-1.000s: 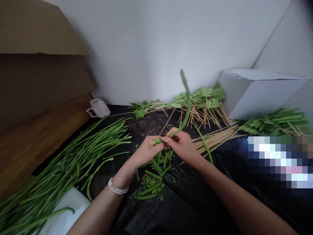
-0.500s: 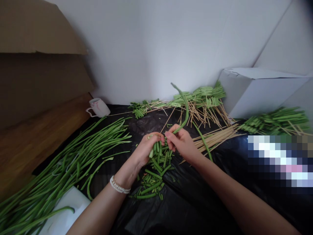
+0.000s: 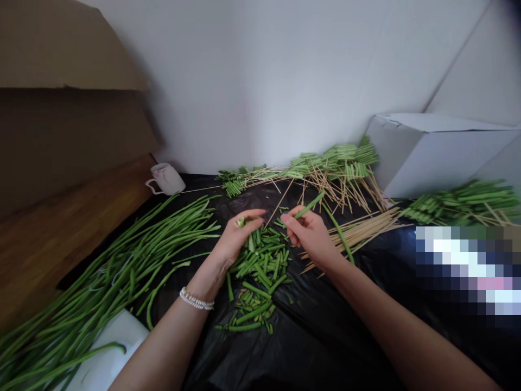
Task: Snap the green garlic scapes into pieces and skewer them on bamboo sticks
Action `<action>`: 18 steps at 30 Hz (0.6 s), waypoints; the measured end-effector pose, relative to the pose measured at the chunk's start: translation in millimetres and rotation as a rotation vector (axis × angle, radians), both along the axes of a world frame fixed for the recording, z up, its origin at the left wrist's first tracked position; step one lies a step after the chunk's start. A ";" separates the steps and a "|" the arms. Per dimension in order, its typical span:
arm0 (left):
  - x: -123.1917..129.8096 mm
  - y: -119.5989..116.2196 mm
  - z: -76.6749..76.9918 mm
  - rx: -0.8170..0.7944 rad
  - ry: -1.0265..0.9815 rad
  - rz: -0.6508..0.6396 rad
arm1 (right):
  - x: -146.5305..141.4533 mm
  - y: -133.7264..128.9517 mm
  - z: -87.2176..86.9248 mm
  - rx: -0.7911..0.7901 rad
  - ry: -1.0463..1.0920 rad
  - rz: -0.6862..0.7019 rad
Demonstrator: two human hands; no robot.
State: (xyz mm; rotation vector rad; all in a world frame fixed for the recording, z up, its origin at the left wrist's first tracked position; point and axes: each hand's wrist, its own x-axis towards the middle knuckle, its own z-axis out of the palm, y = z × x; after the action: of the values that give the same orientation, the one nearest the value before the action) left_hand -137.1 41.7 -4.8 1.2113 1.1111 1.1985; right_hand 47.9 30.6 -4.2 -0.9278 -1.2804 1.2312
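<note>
Green bean (image 3: 312,204) in right hand (image 3: 312,234), left hand (image 3: 235,237) loosely curved above cut pieces (image 3: 265,265)

The black sheet (image 3: 325,347) is thin plastic, wrinkled and glossy. By its far left corner, the mug (image 3: 170,180) looks smooth, like glazed ceramic; past its left edge shows grained wood (image 3: 97,201). The skewers (image 3: 368,229) are matt bare wood.

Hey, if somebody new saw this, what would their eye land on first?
Probably the long green beans sprawling along the left side, bright against the black sheet. Next, perhaps, the centre, where the right hand pinches a bean and the left hand is over a heap of cut pieces. Behind, rows of light green pieces lie near the white wall.
</note>
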 end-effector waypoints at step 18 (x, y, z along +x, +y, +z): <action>12.5 -15.2 6.6 0.667 0.669 -0.070 | -4.1 -0.1 -19.0 0.332 -0.569 0.073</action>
State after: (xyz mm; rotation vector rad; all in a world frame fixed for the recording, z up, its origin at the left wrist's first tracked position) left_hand -124.6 26.5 1.9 2.2604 1.1482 1.1760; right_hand 43.8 30.6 -23.2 -1.0258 -1.9140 0.7878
